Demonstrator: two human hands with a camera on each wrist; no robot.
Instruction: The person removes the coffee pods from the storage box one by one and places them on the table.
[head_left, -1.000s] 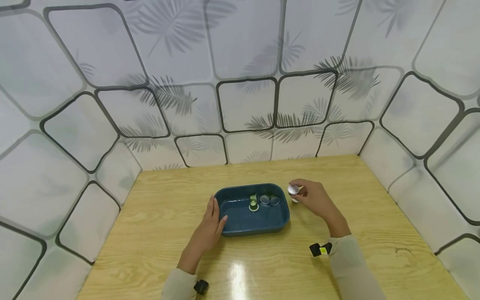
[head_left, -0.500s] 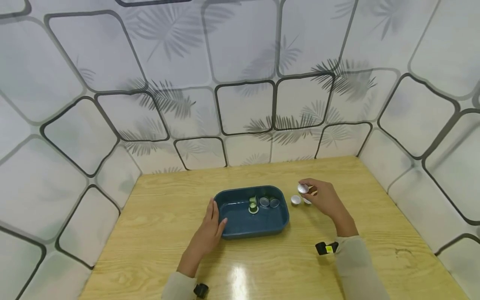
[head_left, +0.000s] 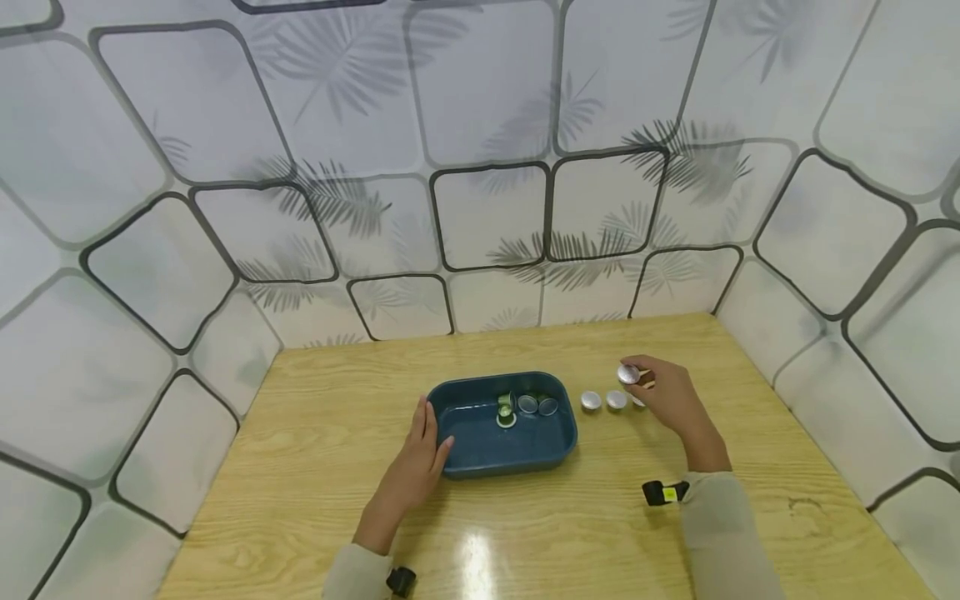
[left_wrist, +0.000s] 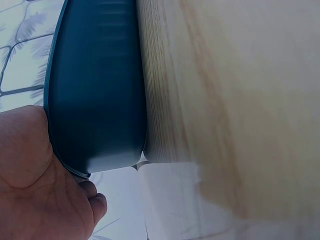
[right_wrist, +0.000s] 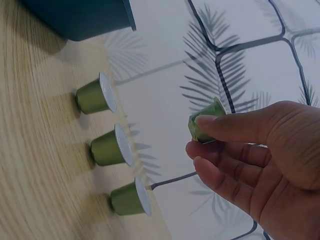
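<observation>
My right hand (head_left: pixel 666 396) pinches a green coffee capsule (right_wrist: pixel 205 122) with a silver lid between thumb and fingers, above the table. Below and left of it in the head view, three more capsules stand lid up in a row: one nearest the dish (head_left: pixel 591 402), a middle one (head_left: pixel 617 401), and a third (head_left: pixel 639 401) partly behind the hand. My left hand (head_left: pixel 414 458) rests at the left end of a dark blue rectangular dish (head_left: pixel 498 474), fingers along its outer wall and thumb at the rim. Inside the dish lie several green capsules (head_left: pixel 528 405), some tipped over.
The light wooden table (head_left: pixel 322 467) carries everything. Patterned fabric walls (head_left: pixel 495 208) close it in at the back and both sides. A wrist-worn camera (head_left: pixel 663 493) hangs below the right sleeve.
My right hand has moved rightward with its capsule, away from the dish. Three standing capsules have come into view in its wake. The left hand and dish have stayed put.
</observation>
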